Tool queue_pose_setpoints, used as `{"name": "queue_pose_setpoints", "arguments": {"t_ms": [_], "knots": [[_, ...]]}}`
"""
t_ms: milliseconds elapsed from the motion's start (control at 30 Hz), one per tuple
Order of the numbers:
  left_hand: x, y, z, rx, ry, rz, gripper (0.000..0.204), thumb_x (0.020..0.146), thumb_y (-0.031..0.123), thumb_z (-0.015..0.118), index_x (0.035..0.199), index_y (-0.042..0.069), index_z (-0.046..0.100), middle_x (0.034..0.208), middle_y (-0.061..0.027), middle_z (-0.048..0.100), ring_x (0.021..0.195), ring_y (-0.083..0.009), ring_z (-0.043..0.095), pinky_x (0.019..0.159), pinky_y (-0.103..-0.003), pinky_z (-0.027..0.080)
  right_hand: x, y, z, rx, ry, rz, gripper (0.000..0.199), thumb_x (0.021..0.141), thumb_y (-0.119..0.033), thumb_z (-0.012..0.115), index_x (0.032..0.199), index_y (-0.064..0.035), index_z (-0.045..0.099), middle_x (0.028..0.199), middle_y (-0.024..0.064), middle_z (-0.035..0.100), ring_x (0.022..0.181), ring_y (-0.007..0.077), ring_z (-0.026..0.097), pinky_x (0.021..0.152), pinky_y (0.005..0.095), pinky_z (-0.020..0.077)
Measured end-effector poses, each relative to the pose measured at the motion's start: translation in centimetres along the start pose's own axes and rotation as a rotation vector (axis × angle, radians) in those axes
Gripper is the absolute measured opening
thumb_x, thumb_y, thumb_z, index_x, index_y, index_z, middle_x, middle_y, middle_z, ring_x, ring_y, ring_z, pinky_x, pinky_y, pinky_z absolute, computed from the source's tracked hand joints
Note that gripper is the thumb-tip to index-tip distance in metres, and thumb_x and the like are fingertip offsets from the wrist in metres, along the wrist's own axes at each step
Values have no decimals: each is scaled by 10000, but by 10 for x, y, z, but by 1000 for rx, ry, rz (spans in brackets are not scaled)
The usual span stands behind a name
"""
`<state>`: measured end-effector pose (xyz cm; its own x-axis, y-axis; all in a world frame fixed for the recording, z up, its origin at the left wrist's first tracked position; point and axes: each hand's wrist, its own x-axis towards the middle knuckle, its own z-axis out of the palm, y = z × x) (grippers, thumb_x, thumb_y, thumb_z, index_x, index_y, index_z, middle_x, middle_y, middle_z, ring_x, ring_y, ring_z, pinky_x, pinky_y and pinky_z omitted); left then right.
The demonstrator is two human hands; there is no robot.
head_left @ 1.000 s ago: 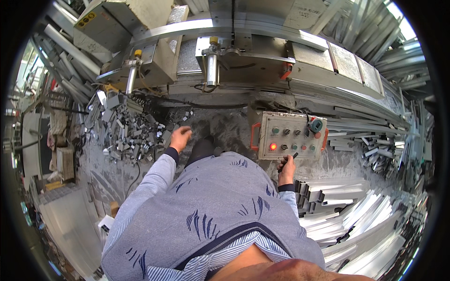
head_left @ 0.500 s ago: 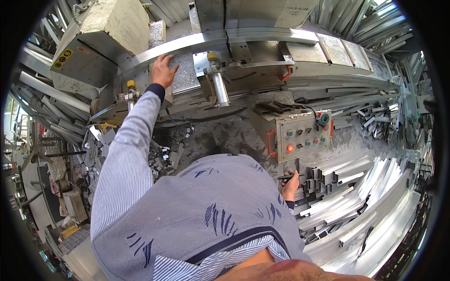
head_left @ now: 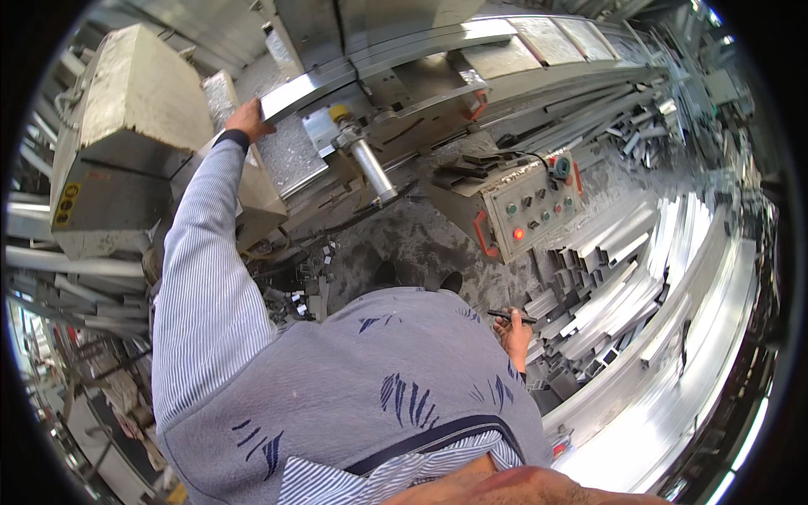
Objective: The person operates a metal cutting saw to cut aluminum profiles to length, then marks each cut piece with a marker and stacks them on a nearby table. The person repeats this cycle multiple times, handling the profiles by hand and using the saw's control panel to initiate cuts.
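My left hand (head_left: 247,119) reaches up and grips the end of a long shiny metal bar (head_left: 353,69) lying across the grey cutting machine (head_left: 126,126). Down by my hip, my right hand (head_left: 513,330) holds a thin dark pen-like tool (head_left: 511,316), just beside a stack of cut aluminium profiles (head_left: 606,286). A grey control box (head_left: 530,206) with several buttons and a lit red lamp sits between the two hands.
A steel cylinder (head_left: 368,164) with a yellow cap juts from the machine near the bar. Long aluminium profiles (head_left: 699,278) pile up along the right. Metal offcuts (head_left: 303,290) and chips litter the floor by my feet. Racks of bars (head_left: 59,278) stand at left.
My left hand rose from low by the scrap pile up to the machine and took the bar's end. My right hand left the control box and dropped beside the profiles.
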<state>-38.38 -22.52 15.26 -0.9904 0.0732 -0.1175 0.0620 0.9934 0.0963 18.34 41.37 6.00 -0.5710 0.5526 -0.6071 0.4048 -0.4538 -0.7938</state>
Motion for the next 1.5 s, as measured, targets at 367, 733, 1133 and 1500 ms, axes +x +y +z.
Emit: {"name": "queue_pose_setpoints", "arguments": {"t_ms": [367, 733, 1133, 1500], "knots": [[-180, 142, -158, -373, -12, 132, 688, 810, 385, 923, 1279, -30, 637, 1204, -258, 761, 1131, -354, 748, 985, -435, 590, 2, -103, 69, -2, -404, -180, 292, 1068, -233, 684, 1227, 11, 669, 1123, 135, 750, 852, 186, 745, 724, 325, 638], [-379, 414, -78, -858, -628, 516, 797, 726, 353, 973, 1337, -27, 632, 1185, -139, 699, 1133, -244, 661, 1000, -367, 522, 6, -151, 137, 200, -1089, -251, 253, 1052, -242, 729, 1143, -6, 752, 1078, 83, 757, 958, 183, 723, 831, 326, 596], [-479, 467, -54, -905, -705, 361, 786, 745, 486, 949, 1266, -33, 673, 1106, -130, 721, 1058, -234, 681, 953, -366, 530, -23, -126, 59, 41, -1118, 504, 187, 1035, -296, 749, 1054, -163, 619, 691, -46, 581, 612, 74, 603, 505, 254, 465], [-573, 413, -55, -1374, -754, 250, 929, 773, 675, 884, 1328, -37, 666, 1204, -120, 752, 1103, -217, 686, 995, -368, 540, -2, -107, 18, 248, -1167, 331, 200, 1015, -149, 728, 887, -119, 578, 727, 8, 553, 570, 101, 464, 563, 311, 448]]}}
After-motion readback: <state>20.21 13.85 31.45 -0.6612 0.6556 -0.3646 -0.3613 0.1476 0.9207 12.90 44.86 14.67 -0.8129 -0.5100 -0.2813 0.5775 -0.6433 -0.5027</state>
